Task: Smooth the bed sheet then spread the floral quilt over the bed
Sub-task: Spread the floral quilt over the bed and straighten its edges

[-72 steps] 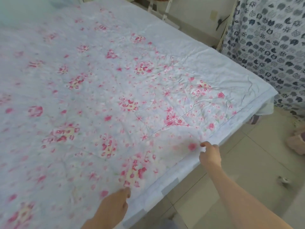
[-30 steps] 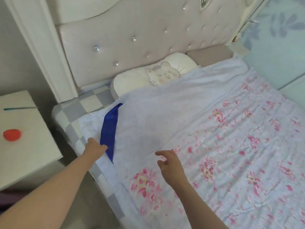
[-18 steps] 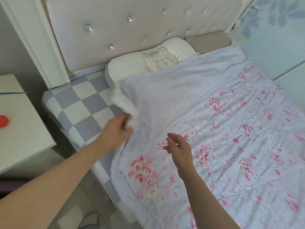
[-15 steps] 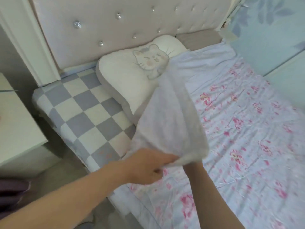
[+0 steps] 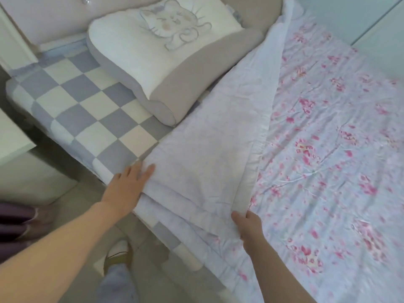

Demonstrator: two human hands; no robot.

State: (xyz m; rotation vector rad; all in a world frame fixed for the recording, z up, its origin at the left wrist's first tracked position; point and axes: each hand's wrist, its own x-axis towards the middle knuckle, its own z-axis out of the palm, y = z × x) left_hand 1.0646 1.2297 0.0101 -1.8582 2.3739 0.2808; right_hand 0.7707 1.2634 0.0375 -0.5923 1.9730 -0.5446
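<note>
The floral quilt [image 5: 332, 154], pale blue with pink flowers, covers the right part of the bed. Its top edge is folded back into a plain pale band [image 5: 209, 149] running from the near bed edge toward the headboard. The grey and cream checked bed sheet [image 5: 83, 110] lies bare to the left of the fold. My left hand [image 5: 129, 184] rests with straight fingers against the left edge of the fold at the bed's near side. My right hand [image 5: 247, 226] holds the fold's near right corner, its fingers hidden under the cloth.
A cat-face pillow [image 5: 166, 53] sits at the head of the bed against the padded headboard [image 5: 54, 16]. A white bedside cabinet [image 5: 19, 154] stands at left. My foot in a shoe [image 5: 118, 256] is on the tiled floor below.
The lifted quilt corner has been laid down flat as a folded-back band, baring the pillow and more checked sheet. My left hand moved from gripping the cloth to resting at the fold's edge.
</note>
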